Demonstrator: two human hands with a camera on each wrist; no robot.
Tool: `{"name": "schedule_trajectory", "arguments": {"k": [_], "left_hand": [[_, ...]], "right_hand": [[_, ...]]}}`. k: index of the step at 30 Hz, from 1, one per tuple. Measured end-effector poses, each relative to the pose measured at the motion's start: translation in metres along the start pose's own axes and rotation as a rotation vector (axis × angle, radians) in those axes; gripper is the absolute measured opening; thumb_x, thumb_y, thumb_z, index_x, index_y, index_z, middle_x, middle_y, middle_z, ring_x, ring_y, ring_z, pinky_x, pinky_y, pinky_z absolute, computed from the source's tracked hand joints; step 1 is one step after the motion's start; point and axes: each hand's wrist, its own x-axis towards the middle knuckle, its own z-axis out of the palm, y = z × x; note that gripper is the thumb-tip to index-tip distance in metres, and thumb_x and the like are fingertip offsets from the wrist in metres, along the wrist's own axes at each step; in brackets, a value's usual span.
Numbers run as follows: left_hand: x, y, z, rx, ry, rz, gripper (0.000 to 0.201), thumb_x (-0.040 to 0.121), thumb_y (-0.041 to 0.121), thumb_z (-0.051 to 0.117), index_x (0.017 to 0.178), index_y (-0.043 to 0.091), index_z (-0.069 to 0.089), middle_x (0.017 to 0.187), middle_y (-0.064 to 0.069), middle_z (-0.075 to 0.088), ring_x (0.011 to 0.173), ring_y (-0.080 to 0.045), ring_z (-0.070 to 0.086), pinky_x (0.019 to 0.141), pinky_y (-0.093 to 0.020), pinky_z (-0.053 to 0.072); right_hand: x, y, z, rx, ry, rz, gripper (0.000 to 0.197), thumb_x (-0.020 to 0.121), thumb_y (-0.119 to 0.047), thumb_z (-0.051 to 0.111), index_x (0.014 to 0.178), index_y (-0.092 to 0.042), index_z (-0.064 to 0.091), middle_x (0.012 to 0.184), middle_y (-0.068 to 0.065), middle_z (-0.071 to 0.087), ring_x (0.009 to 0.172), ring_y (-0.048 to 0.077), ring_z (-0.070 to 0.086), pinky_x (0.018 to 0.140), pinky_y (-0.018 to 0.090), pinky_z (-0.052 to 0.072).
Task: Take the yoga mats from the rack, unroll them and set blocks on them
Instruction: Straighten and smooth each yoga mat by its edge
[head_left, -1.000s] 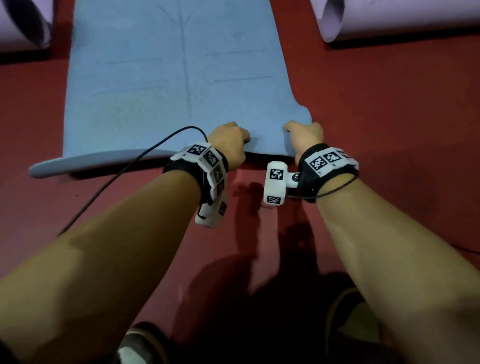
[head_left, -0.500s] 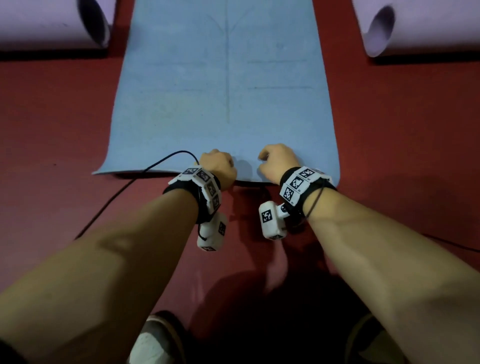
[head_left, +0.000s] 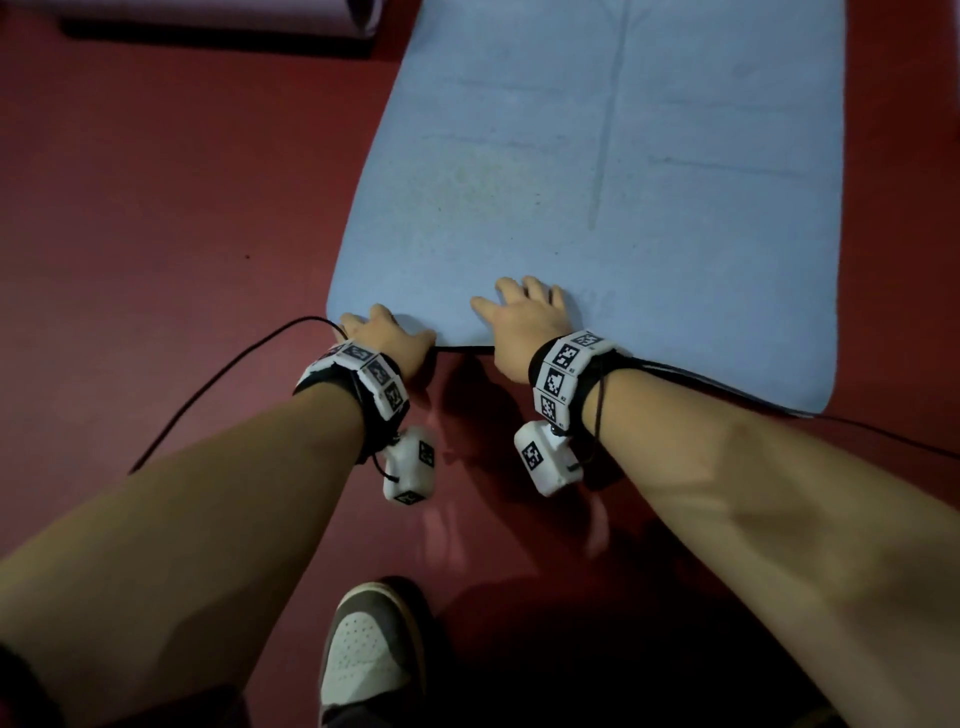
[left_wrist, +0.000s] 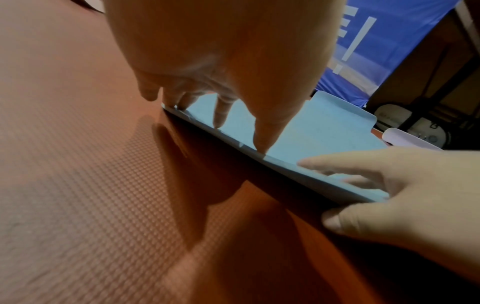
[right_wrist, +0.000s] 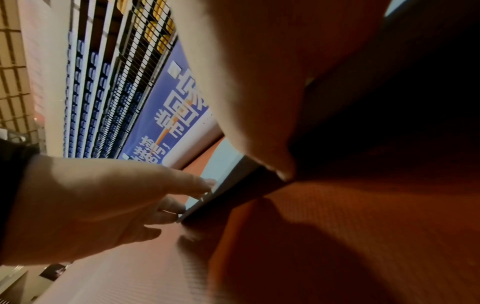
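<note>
Blue mat's (head_left: 649, 171) near edge lies under both hands' fingertips (head_left: 511, 288).

Head cam looks steeply down from above at both forearms and the blue mat (head_left: 649, 208) on the red floor (head_left: 156, 208). Left wrist cam sits low, close to the floor, facing along the mat's near edge. Right wrist cam, equally low, looks the opposite way. All 3 share that edge.

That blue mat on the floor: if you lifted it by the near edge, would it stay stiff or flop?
Probably flop: the blue mat is thin, and its near edge already lifts off the red floor in a soft curve. Likely light, since fingertips of the left hand and right hand alone manage it.
</note>
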Motion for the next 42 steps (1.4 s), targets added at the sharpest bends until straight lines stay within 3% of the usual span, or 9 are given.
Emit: {"name": "schedule_trajectory", "arguments": {"k": [8,12,16,18,20,24,31,39,42], "left_hand": [[0.019,0.015,-0.018,-0.17,-0.053,-0.155,0.085,0.057,0.064,0.061,0.121,0.011,0.047,0.115,-0.018,0.059,0.1,-0.04,0.06,0.091,-0.048,0.051],[0.031,0.027,-0.03,-0.47,-0.087,-0.154,0.068,0.078,0.043,0.075,0.131,0.005,0.055,0.125,-0.016,0.062,0.111,-0.033,0.062,0.089,-0.032,0.049],[0.038,0.032,-0.036,-0.647,-0.167,-0.144,0.073,0.06,0.061,0.077,0.117,0.017,0.065,0.118,-0.007,0.067,0.105,-0.032,0.066,0.096,-0.044,0.052],[0.058,0.03,-0.029,-0.796,-0.219,-0.17,0.073,0.05,0.054,0.084,0.109,0.015,0.067,0.111,-0.007,0.072,0.096,-0.032,0.07,0.093,-0.047,0.053],[0.055,0.038,-0.035,-0.918,-0.272,-0.19,0.073,0.049,0.044,0.088,0.112,0.013,0.067,0.11,-0.012,0.072,0.093,-0.035,0.071,0.09,-0.051,0.054],[0.031,0.063,-0.055,-1.046,-0.32,-0.146,0.038,0.085,0.037,0.074,0.111,0.011,0.065,0.098,-0.012,0.072,0.083,-0.028,0.072,0.067,-0.037,0.055],[0.035,0.089,-0.055,-1.179,-0.329,-0.095,0.02,0.098,0.029,0.059,0.087,0.013,0.059,0.053,-0.005,0.068,0.044,-0.019,0.065,0.036,-0.026,0.05],[0.036,0.078,-0.056,-1.145,-0.342,-0.152,0.017,0.09,0.023,0.069,0.093,0.008,0.062,0.061,-0.008,0.07,0.05,-0.024,0.068,0.043,-0.035,0.055],[0.038,0.072,-0.056,-1.107,-0.339,-0.188,0.019,0.087,0.022,0.073,0.093,0.008,0.062,0.062,-0.01,0.071,0.054,-0.027,0.068,0.047,-0.037,0.056]], "right_hand": [[-0.004,-0.001,0.011,0.103,0.194,0.023,0.055,0.085,-0.009,0.051,0.137,-0.027,0.049,0.137,0.002,0.048,0.128,0.03,0.038,0.104,0.051,0.034],[-0.005,-0.003,0.006,0.161,0.379,-0.015,0.053,0.079,-0.005,0.049,0.127,-0.026,0.06,0.125,-0.002,0.058,0.116,0.03,0.049,0.095,0.047,0.038],[-0.005,0.001,0.001,0.264,0.644,-0.053,0.052,0.075,-0.002,0.048,0.12,-0.02,0.067,0.116,0.001,0.065,0.104,0.031,0.056,0.087,0.044,0.042],[-0.005,0.004,-0.002,0.325,0.689,-0.074,0.052,0.073,0.001,0.05,0.119,-0.017,0.068,0.116,0.003,0.066,0.104,0.032,0.057,0.087,0.045,0.044],[-0.005,0.006,-0.006,0.377,0.703,-0.077,0.05,0.075,0.001,0.048,0.118,-0.015,0.069,0.115,0.005,0.067,0.103,0.033,0.059,0.085,0.046,0.048],[-0.01,0.014,-0.017,0.461,0.648,-0.143,0.058,0.074,-0.012,0.033,0.12,-0.011,0.068,0.111,0.009,0.066,0.098,0.036,0.059,0.08,0.046,0.052],[-0.017,0.032,-0.022,0.505,0.534,-0.198,0.058,0.075,0.012,0.06,0.127,-0.014,0.065,0.114,0.004,0.065,0.097,0.03,0.056,0.08,0.043,0.051],[-0.021,0.032,-0.01,0.552,0.475,-0.193,0.054,0.077,0.007,0.069,0.126,-0.014,0.065,0.115,0.004,0.065,0.099,0.029,0.057,0.084,0.039,0.05],[-0.023,0.031,-0.011,0.545,0.45,-0.192,0.06,0.075,0.016,0.057,0.127,-0.012,0.064,0.116,0.007,0.064,0.101,0.031,0.057,0.084,0.04,0.05]]}}
